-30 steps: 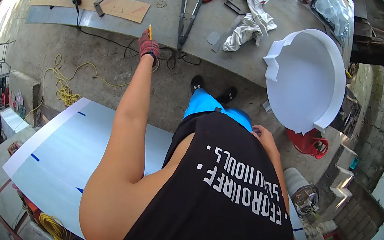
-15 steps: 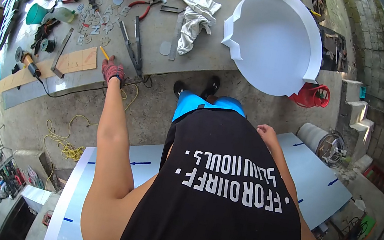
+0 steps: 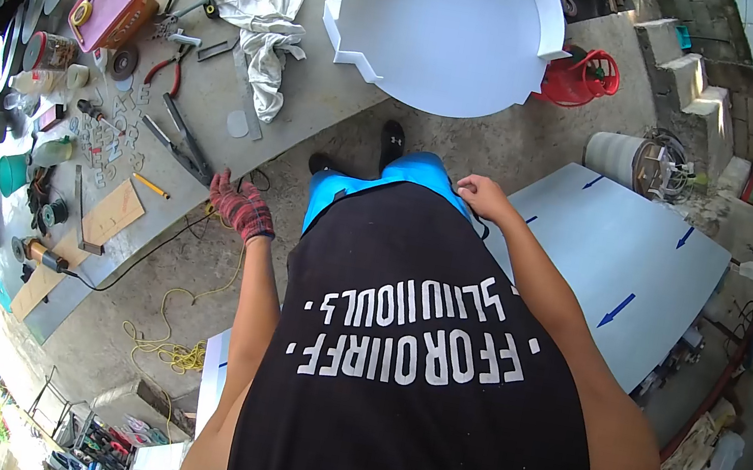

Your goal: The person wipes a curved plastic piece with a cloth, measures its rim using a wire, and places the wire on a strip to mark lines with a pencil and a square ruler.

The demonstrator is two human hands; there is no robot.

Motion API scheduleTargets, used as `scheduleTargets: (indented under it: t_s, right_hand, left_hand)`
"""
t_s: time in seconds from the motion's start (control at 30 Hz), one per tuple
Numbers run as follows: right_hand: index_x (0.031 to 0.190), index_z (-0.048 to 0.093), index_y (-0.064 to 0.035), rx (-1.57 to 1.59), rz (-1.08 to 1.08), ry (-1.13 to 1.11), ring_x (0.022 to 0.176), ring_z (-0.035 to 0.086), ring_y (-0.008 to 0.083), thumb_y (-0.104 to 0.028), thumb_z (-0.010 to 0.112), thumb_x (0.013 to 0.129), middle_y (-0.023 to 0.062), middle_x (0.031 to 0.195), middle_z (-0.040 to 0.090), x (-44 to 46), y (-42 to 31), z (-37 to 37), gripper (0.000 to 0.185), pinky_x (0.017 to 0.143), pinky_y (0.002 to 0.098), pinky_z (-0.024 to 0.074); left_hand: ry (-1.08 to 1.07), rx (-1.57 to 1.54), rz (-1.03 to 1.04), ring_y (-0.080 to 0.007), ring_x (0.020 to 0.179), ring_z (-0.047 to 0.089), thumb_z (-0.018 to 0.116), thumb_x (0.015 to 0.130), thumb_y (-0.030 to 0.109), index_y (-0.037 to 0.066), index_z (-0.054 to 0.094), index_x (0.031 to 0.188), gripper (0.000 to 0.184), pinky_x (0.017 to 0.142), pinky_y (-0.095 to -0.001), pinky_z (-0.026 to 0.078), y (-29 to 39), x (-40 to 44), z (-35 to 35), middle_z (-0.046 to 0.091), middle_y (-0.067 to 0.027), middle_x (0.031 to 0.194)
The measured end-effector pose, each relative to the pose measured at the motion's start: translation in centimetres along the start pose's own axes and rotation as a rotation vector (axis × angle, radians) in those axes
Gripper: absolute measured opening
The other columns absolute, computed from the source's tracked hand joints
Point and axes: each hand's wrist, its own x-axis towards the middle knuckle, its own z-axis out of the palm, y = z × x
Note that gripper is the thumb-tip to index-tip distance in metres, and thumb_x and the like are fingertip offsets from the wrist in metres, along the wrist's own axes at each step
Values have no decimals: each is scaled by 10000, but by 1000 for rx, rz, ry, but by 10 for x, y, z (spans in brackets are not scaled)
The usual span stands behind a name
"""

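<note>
My left hand (image 3: 242, 208), in a red and dark knitted glove, is at the edge of the work table (image 3: 279, 134) with its fingers stretched out and nothing seen in them. Close to its fingertips lies a dark tool with two long arms (image 3: 185, 143). A yellow pencil (image 3: 152, 186) rests on the table to the left of the glove. My bare right hand (image 3: 484, 198) hangs beside the blue shorts (image 3: 427, 172), fingers loosely bent, holding nothing that I can see.
A round white tray-like form (image 3: 441, 27) sits at the table's far right. An angle grinder (image 3: 39, 255), a wooden strip (image 3: 116, 216) and a white rag (image 3: 268, 48) lie on the table. Pale sheets with blue arrows (image 3: 591, 261) are at right. Yellow cord (image 3: 172, 355) lies on the floor.
My left hand has moved away from the pencil, back to the table's edge, and the pencil stays on the table. The view has turned, and my right hand has come farther forward.
</note>
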Motion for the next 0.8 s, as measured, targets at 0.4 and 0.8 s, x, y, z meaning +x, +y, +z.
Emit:
scheduleTargets:
  t_s: [0.4,0.8]
  right_hand:
    - [1400,520,-141,-37,131,293,1071,653,336,-241,645,863,134,1101,713,92,111,-96,561,963,434,497]
    - [1415,509,-136,59,15,302,1123,642,308,-261,611,862,126,1156,707,219,159,-240,577,990,412,487]
  left_hand:
    - [-262,-546,-567,-156,808,578,584,949,123,16,528,1305,376,726,-298,493,-34,-35,43,617,-102,1122]
    - [-466,-448,-509,-94,705,543,548,977,141,82,556,1279,307,629,-262,465,161,-153,56,634,-25,956]
